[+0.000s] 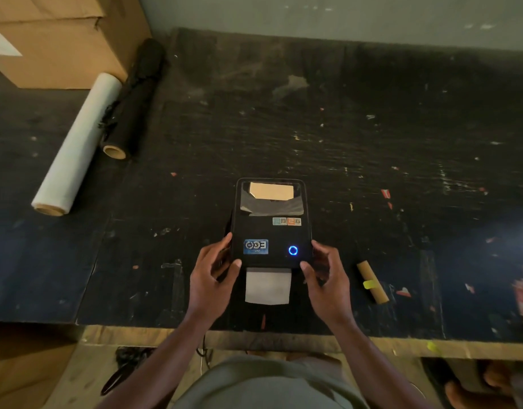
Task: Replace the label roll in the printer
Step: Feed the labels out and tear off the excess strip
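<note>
Printer (270,228) glossy black, boxy, lid apparently closed | left hand (214,273), right hand (325,276) grasping its front corners

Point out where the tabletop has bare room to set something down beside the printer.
Bare: the stretch between the printer and the white roll, and the wide area behind the printer up to the wall. Tighter: right of the right hand, where the cardboard core lies.

Both hands, left (213,276) and right (325,278), grip the closed printer (270,228); label paper (268,286) protrudes in front
</note>
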